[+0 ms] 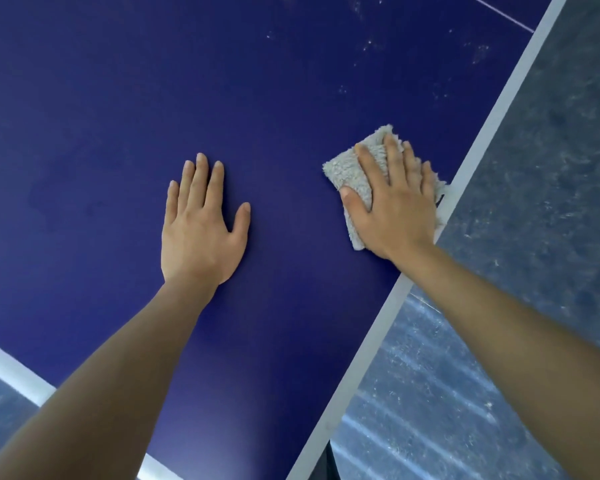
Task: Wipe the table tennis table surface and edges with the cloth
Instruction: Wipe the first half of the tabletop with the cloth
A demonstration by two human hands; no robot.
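Observation:
The dark blue table tennis table fills most of the view. Its white edge line runs diagonally down the right side. A folded, fluffy beige cloth lies on the blue surface right beside that edge. My right hand presses flat on the cloth with straight, spread fingers, and part of the cloth is hidden under the palm. My left hand rests flat on the bare blue surface to the left of the cloth, fingers straight, holding nothing.
Pale dusty smudges speckle the table surface farther ahead, near a thin white line. A second white edge band crosses the lower left corner. Beyond the right edge lies scuffed grey-blue floor.

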